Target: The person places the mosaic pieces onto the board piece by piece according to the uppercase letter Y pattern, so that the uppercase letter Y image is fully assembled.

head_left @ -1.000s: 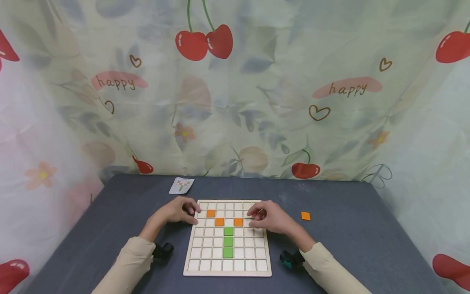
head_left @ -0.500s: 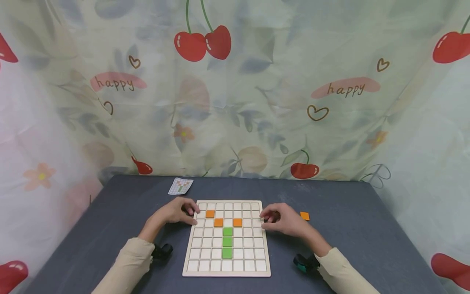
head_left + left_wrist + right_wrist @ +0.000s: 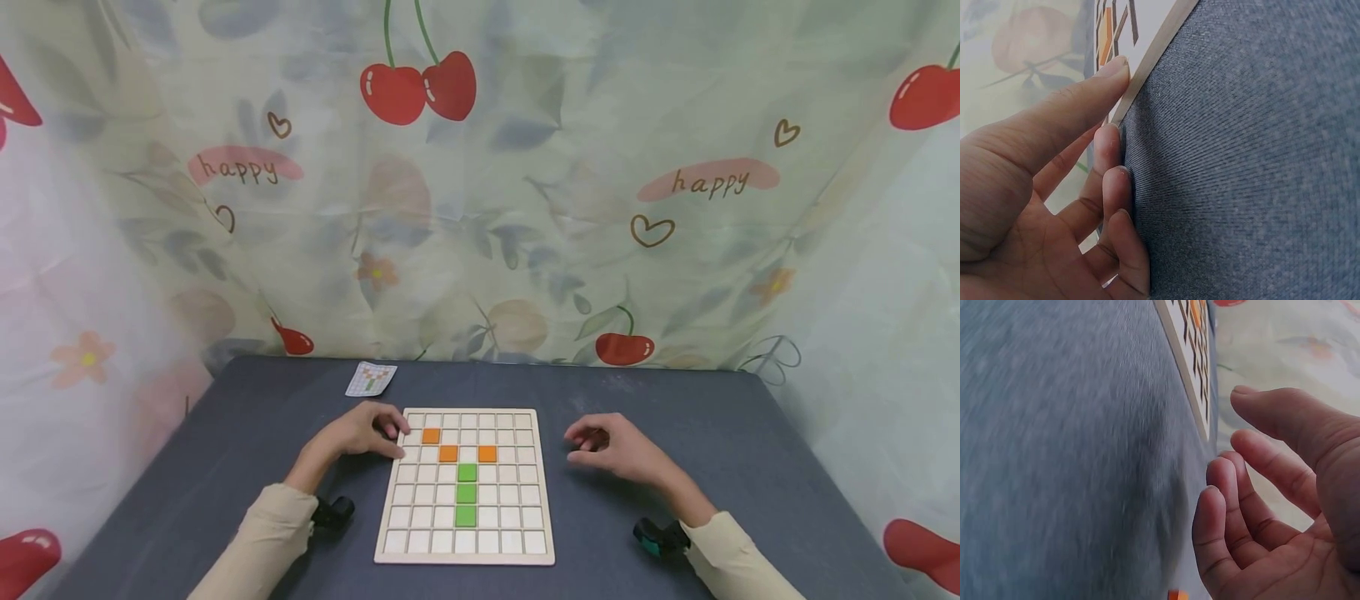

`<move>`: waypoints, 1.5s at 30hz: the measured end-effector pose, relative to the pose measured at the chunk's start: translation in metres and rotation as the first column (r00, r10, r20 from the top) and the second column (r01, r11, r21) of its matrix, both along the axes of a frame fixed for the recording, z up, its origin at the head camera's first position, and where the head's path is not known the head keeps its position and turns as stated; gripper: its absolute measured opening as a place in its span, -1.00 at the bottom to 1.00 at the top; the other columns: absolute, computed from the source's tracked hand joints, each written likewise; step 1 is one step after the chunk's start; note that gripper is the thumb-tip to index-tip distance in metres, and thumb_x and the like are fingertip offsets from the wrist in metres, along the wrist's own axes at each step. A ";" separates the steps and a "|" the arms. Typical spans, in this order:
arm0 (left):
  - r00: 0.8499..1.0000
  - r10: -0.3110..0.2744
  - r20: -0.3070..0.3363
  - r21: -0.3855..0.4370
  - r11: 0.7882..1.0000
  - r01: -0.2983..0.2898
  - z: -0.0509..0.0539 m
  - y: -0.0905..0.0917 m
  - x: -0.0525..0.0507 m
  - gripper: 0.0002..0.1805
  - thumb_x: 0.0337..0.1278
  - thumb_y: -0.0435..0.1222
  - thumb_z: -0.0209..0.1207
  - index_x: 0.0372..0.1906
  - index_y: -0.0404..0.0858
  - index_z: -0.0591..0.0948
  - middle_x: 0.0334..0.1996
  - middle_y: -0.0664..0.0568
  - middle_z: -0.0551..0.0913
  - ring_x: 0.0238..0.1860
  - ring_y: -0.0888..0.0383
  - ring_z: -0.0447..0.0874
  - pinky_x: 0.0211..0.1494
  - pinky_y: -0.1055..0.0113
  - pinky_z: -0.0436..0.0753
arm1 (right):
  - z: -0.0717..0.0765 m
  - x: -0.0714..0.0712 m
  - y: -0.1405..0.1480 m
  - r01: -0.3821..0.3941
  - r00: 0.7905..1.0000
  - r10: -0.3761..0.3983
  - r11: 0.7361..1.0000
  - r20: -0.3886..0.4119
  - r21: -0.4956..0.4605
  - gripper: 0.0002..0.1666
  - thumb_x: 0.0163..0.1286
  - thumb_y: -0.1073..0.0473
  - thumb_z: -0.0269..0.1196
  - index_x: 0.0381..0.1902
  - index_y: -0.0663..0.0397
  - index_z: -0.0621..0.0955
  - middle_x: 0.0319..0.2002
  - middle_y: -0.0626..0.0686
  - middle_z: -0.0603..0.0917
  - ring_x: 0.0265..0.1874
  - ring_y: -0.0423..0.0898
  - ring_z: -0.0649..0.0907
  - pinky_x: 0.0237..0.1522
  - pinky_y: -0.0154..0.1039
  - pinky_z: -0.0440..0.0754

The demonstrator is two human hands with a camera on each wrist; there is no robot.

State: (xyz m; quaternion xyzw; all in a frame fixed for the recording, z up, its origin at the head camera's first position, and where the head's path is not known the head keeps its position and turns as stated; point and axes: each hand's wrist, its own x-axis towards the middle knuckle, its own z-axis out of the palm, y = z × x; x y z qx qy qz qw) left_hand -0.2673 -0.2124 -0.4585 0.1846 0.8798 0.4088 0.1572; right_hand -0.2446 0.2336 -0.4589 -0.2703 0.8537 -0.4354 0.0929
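Note:
A pale wooden grid board (image 3: 513, 540) lies on the table. Three green tiles (image 3: 466, 493) form a column in its cells, and three orange tiles (image 3: 487, 453) sit above them. My left hand (image 3: 367, 429) holds the board's left edge; in the left wrist view the thumb (image 3: 1113, 67) lies on the rim and the fingertips are against its side. Right of the board, apart from it, my right hand (image 3: 618, 446) hovers with loosely bent fingers and nothing between them. A bit of a loose orange tile (image 3: 1177, 594) shows in the right wrist view; in the head view the hand hides it.
A small pattern card (image 3: 371, 379) with a coloured grid lies behind the board to the left. The dark cloth-covered table (image 3: 697, 433) reaches back to a printed curtain (image 3: 480, 208). Each wrist wears a black device (image 3: 660, 539).
My right hand has moved right, off the board's upper right part and over the loose orange tile, which it now covers in the head view. My left hand has stayed at the board's edge.

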 end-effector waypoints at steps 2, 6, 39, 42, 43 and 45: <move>1.000 0.007 0.004 -0.005 1.000 -0.007 0.000 0.000 0.000 -0.69 -0.06 -0.46 0.53 -0.16 -0.35 0.71 -0.36 -0.07 0.57 -0.35 0.08 0.45 -0.27 0.23 0.46 | 0.001 0.000 0.006 0.007 1.000 -0.007 1.000 0.008 -0.006 -0.67 0.30 0.19 0.48 -0.06 0.28 0.70 -0.23 0.05 0.69 -0.31 -0.03 0.65 -0.25 -0.20 0.63; 1.000 0.007 0.001 -0.010 1.000 -0.007 0.000 0.000 0.000 -0.69 -0.06 -0.45 0.53 -0.16 -0.34 0.71 -0.36 -0.07 0.58 -0.34 0.08 0.45 -0.26 0.22 0.47 | 0.002 -0.001 0.019 0.032 0.999 -0.032 0.999 0.019 -0.016 -0.66 0.30 0.19 0.48 -0.06 0.27 0.70 -0.20 0.07 0.69 -0.30 -0.02 0.65 -0.25 -0.22 0.63; 0.999 0.032 0.015 -0.022 0.999 -0.032 0.000 0.001 -0.002 -0.69 -0.07 -0.45 0.54 -0.17 -0.31 0.72 -0.39 -0.01 0.57 -0.35 0.09 0.46 -0.25 0.22 0.48 | -0.001 -0.018 0.087 0.098 0.995 -0.099 0.995 0.011 0.015 -0.64 0.34 0.24 0.44 0.01 0.35 0.66 -0.10 0.19 0.68 -0.22 0.03 0.67 -0.20 -0.27 0.64; 0.999 0.031 0.012 -0.022 0.999 -0.031 0.000 0.001 -0.001 -0.69 -0.07 -0.45 0.54 -0.16 -0.31 0.72 -0.38 -0.02 0.57 -0.35 0.09 0.47 -0.25 0.22 0.48 | -0.004 -0.019 0.090 0.101 0.995 -0.101 0.994 0.006 0.028 -0.57 0.29 0.20 0.48 0.04 0.32 0.66 -0.05 0.18 0.67 -0.16 0.05 0.66 -0.13 -0.24 0.63; 0.999 0.032 0.010 -0.022 0.999 -0.032 0.000 0.001 -0.001 -0.69 -0.07 -0.45 0.54 -0.16 -0.32 0.72 -0.38 -0.02 0.57 -0.35 0.09 0.47 -0.24 0.22 0.48 | -0.005 -0.019 0.090 0.101 0.995 -0.101 0.994 -0.001 0.034 -0.55 0.28 0.18 0.49 0.05 0.31 0.66 -0.03 0.17 0.67 -0.14 0.06 0.66 -0.10 -0.22 0.63; 1.000 0.030 0.005 -0.023 0.999 -0.030 0.000 0.001 -0.001 -0.69 -0.07 -0.45 0.54 -0.16 -0.31 0.72 -0.38 -0.03 0.57 -0.34 0.09 0.47 -0.24 0.22 0.48 | -0.007 -0.019 0.091 0.103 0.995 -0.102 0.994 -0.023 0.048 -0.51 0.26 0.16 0.51 0.07 0.30 0.66 -0.01 0.16 0.67 -0.11 0.08 0.65 -0.06 -0.17 0.63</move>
